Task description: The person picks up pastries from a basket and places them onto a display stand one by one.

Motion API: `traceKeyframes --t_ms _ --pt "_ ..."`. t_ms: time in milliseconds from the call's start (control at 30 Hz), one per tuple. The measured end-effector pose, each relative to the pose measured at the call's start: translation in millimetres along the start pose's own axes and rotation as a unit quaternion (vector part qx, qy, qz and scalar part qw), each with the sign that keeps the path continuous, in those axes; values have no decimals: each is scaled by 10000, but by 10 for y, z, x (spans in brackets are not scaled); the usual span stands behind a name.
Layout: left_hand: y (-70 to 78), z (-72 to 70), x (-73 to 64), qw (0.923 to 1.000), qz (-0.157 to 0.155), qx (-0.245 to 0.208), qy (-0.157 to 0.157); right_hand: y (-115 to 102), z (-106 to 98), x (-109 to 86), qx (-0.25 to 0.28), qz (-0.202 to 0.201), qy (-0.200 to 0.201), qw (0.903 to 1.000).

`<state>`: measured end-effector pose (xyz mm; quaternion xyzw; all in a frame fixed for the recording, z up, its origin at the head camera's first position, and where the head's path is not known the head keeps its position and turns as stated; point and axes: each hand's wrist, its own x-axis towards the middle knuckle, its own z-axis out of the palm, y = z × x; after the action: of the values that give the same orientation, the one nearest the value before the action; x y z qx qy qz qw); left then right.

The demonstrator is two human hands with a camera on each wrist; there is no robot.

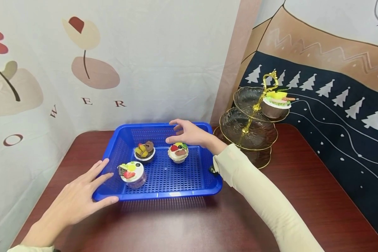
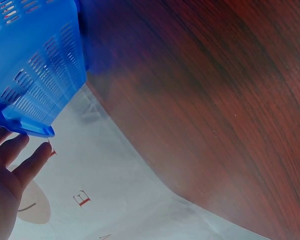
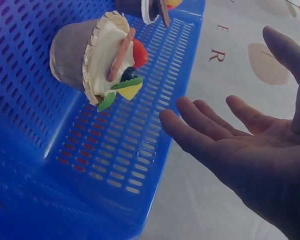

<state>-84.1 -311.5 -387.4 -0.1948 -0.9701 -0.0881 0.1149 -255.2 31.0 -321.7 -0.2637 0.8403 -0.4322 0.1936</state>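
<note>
A blue plastic basket (image 1: 163, 194) stands on the table with three decorated toy cupcakes inside. My left hand (image 1: 78, 196) lies along its left rim, fingers spread and fairly straight; the left wrist view has the fingertips at the rim. Over the basket's back right part hovers my right hand (image 1: 190, 133), fingers loosely bent, holding nothing. Nearest to it is a fruit-topped cupcake (image 1: 178, 154) in a pleated wrapper, apart from the fingers in the right wrist view. A dark cup with brown cream (image 1: 145, 152) and a white-topped cup (image 1: 134, 175) sit at the left.
A three-tier dark stand (image 1: 249, 129) with gold rims and a gold handle stands right of the basket. Its top tier carries another cupcake (image 1: 276, 103). The reddish-brown table (image 1: 239, 217) ends at printed cloth hangings (image 1: 163, 63) behind.
</note>
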Motion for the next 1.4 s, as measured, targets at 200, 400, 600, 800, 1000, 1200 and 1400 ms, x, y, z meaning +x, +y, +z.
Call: traceKeyframes --t_ms 200,400,600,800,1000,1200,1400 --pt "4 6 -9 10000 1 3 -1 -8 60 22 -279 169 -38 9995" --pt "21 -2 -9 10000 -55 -27 -69 -20 124 42 -502 267 -124 9983" --pt "22 1 -5 10000 -42 -22 -51 23 184 81 -549 469 -193 9972" --pt "15 10 -3 10000 -20 -16 -30 93 236 113 -318 704 -345 9964" --pt "8 15 -18 10000 -32 -55 -29 133 293 111 -226 797 -500 9953" --pt "4 22 -12 9999 -40 -83 -40 171 339 123 -382 723 -518 9953" --pt "6 16 -6 9999 -46 -94 -41 194 383 161 -1003 582 -491 9920"
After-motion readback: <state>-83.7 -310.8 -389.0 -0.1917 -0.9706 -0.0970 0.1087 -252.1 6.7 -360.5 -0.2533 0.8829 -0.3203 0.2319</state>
